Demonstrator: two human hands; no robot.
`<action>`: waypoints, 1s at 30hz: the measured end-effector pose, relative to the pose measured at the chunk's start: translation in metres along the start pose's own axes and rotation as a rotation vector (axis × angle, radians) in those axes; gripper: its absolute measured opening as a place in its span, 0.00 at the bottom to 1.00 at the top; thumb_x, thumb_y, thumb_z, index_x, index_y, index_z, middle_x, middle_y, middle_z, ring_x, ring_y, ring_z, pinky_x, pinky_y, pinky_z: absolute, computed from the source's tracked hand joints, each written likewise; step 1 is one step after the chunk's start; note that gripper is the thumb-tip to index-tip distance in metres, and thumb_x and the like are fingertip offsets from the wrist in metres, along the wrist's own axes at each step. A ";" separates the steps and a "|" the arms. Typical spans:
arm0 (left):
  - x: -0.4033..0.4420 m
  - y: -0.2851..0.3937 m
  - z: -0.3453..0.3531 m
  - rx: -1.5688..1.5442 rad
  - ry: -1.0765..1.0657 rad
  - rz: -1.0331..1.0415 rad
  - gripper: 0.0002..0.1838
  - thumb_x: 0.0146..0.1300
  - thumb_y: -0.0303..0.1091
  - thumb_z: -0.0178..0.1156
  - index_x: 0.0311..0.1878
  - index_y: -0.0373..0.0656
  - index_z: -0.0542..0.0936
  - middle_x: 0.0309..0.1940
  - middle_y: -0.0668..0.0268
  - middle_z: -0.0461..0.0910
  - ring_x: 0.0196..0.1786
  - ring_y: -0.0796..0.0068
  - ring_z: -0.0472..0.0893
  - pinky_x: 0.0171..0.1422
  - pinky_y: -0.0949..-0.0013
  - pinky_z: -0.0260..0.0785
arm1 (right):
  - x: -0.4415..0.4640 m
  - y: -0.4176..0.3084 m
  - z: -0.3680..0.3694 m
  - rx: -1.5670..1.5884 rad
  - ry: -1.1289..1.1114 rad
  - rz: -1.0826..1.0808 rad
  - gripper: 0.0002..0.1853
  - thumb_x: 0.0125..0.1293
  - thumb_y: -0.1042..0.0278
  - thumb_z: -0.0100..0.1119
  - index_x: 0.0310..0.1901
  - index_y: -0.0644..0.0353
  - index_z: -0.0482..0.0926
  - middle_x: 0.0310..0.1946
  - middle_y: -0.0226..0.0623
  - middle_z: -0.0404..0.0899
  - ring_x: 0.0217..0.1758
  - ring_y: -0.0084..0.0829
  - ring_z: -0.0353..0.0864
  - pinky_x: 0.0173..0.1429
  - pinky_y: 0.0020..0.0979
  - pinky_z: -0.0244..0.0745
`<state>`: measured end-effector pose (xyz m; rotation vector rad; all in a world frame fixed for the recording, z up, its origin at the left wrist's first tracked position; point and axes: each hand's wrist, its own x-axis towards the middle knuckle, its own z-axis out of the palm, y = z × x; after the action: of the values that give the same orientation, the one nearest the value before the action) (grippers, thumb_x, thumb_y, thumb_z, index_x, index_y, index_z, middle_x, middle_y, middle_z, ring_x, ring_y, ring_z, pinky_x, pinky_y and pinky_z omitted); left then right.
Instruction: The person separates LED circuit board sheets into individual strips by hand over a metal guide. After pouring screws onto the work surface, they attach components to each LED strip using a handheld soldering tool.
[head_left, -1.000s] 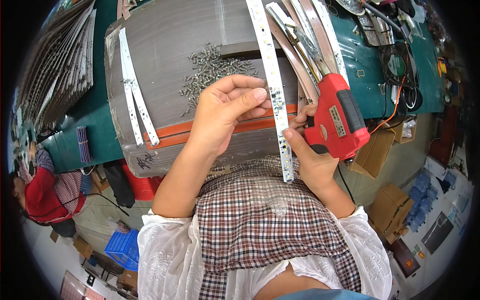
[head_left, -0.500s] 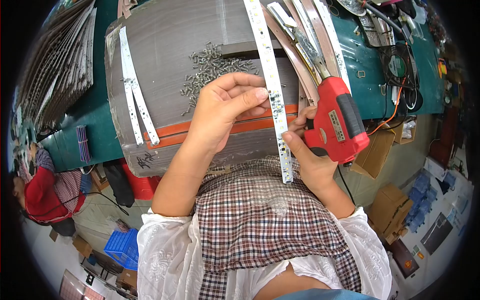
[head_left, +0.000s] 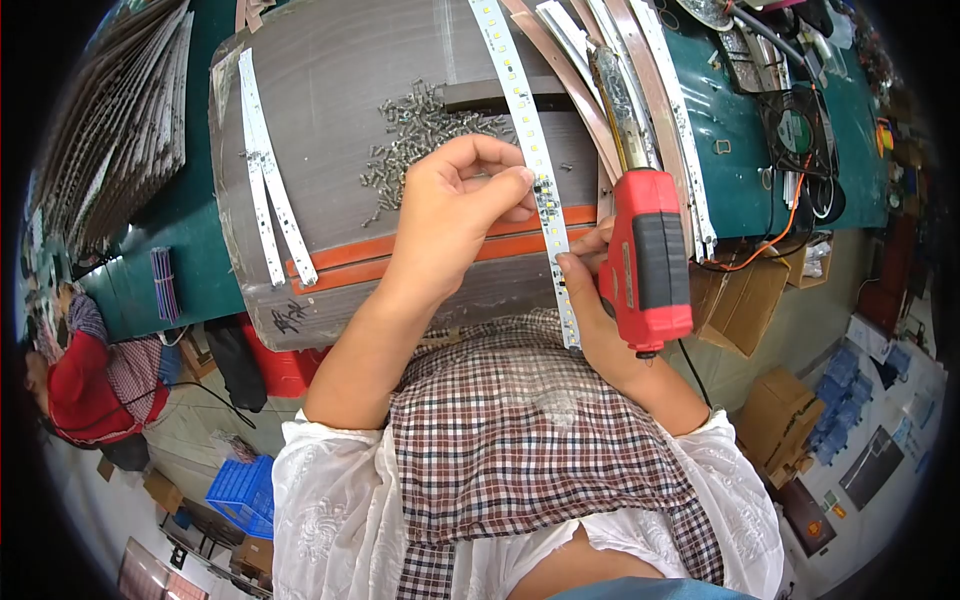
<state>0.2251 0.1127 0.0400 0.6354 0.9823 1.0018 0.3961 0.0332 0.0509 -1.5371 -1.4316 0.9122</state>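
Note:
A long white LED strip board [head_left: 531, 137] stands lengthwise in front of me, its lower end near my apron. My left hand [head_left: 445, 205] is closed, thumb and fingers pinched at the strip's left edge beside a cluster of small components. Anything tiny between those fingertips is hidden. My right hand [head_left: 600, 315] has its thumb on the lower part of the strip. That same hand also holds a red and black pistol-shaped power tool [head_left: 650, 265], whose long nose points away from me. Left of the strip lies a heap of small metal screw-like pieces [head_left: 415, 130].
Two white strips [head_left: 262, 180] lie on the grey board [head_left: 320, 110] at the left, near orange bars [head_left: 350, 262]. More strips [head_left: 680, 120] lie on the right, by a small fan [head_left: 795, 130]. A fanned strip stack [head_left: 130, 130] and a person in red [head_left: 90, 390] are farther left.
The red tool has swung to a more upright angle, showing its black back, and moved slightly left. The LED strip has shifted and tilted left at its top. My left hand stays at its edge.

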 end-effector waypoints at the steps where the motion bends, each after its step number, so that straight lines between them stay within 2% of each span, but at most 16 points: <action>1: 0.002 -0.001 0.000 0.026 0.007 0.000 0.08 0.65 0.25 0.63 0.46 0.33 0.81 0.35 0.62 0.85 0.37 0.75 0.86 0.41 0.74 0.81 | 0.000 0.004 0.001 -0.006 0.005 0.021 0.22 0.59 0.82 0.69 0.53 0.66 0.71 0.38 0.35 0.80 0.35 0.26 0.81 0.45 0.28 0.77; 6: 0.017 -0.013 0.000 0.311 0.088 0.009 0.09 0.64 0.26 0.64 0.45 0.32 0.82 0.34 0.62 0.86 0.35 0.77 0.86 0.40 0.74 0.80 | -0.005 0.019 0.000 -0.083 0.089 -0.058 0.22 0.61 0.82 0.68 0.55 0.67 0.70 0.38 0.36 0.81 0.39 0.26 0.83 0.49 0.29 0.77; 10: 0.025 -0.024 -0.002 0.632 0.137 0.109 0.12 0.63 0.25 0.65 0.48 0.30 0.81 0.34 0.61 0.86 0.34 0.78 0.86 0.40 0.75 0.80 | -0.013 0.011 -0.018 -0.024 0.063 0.017 0.22 0.63 0.81 0.67 0.57 0.67 0.69 0.40 0.35 0.82 0.40 0.25 0.83 0.50 0.27 0.77; 11: 0.024 -0.024 -0.001 0.675 0.156 0.134 0.12 0.62 0.26 0.65 0.48 0.31 0.81 0.35 0.61 0.87 0.33 0.79 0.86 0.40 0.75 0.79 | -0.017 0.008 -0.025 -0.019 0.031 0.079 0.21 0.63 0.80 0.67 0.56 0.67 0.71 0.40 0.36 0.81 0.40 0.27 0.83 0.48 0.29 0.77; 14: 0.019 -0.017 0.003 0.828 0.213 0.214 0.12 0.61 0.27 0.66 0.47 0.34 0.82 0.36 0.62 0.87 0.31 0.80 0.85 0.40 0.74 0.77 | -0.028 0.002 -0.051 -0.207 -0.093 0.038 0.18 0.62 0.79 0.68 0.52 0.65 0.75 0.40 0.37 0.81 0.39 0.29 0.83 0.45 0.32 0.78; 16: 0.013 -0.011 0.004 0.970 0.251 0.280 0.12 0.60 0.28 0.67 0.47 0.38 0.82 0.38 0.64 0.87 0.28 0.80 0.84 0.39 0.75 0.75 | -0.036 0.000 -0.058 -0.197 -0.102 0.163 0.14 0.58 0.79 0.68 0.46 0.65 0.80 0.39 0.39 0.81 0.38 0.33 0.83 0.43 0.33 0.77; 19: 0.013 -0.011 0.003 0.956 0.224 0.305 0.12 0.59 0.28 0.67 0.47 0.43 0.83 0.39 0.68 0.87 0.24 0.82 0.80 0.38 0.74 0.73 | -0.043 0.004 -0.064 -0.191 -0.141 0.228 0.12 0.57 0.79 0.68 0.44 0.65 0.81 0.37 0.39 0.81 0.37 0.34 0.84 0.42 0.32 0.78; 22: 0.016 -0.017 0.001 0.920 0.194 0.301 0.12 0.59 0.27 0.66 0.47 0.44 0.83 0.40 0.70 0.87 0.23 0.85 0.78 0.35 0.76 0.71 | -0.048 0.018 -0.065 -0.187 -0.199 0.191 0.12 0.56 0.79 0.68 0.43 0.65 0.82 0.35 0.40 0.82 0.34 0.34 0.84 0.40 0.32 0.78; 28: 0.017 -0.021 0.001 0.840 0.188 0.347 0.12 0.59 0.24 0.65 0.48 0.43 0.82 0.40 0.70 0.85 0.22 0.88 0.75 0.32 0.78 0.68 | -0.049 0.023 -0.063 -0.196 -0.180 0.201 0.12 0.57 0.77 0.68 0.43 0.66 0.82 0.35 0.40 0.82 0.33 0.36 0.84 0.39 0.32 0.78; 30: 0.016 -0.019 0.002 0.850 0.170 0.362 0.11 0.59 0.27 0.64 0.45 0.45 0.82 0.40 0.70 0.84 0.22 0.81 0.78 0.33 0.73 0.71 | -0.051 0.022 -0.064 -0.187 -0.169 0.231 0.11 0.57 0.77 0.68 0.43 0.66 0.82 0.34 0.41 0.82 0.33 0.36 0.84 0.39 0.32 0.78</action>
<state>0.2372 0.1191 0.0190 1.4885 1.4878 0.9349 0.4586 -0.0233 0.0542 -1.8301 -1.5149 1.0927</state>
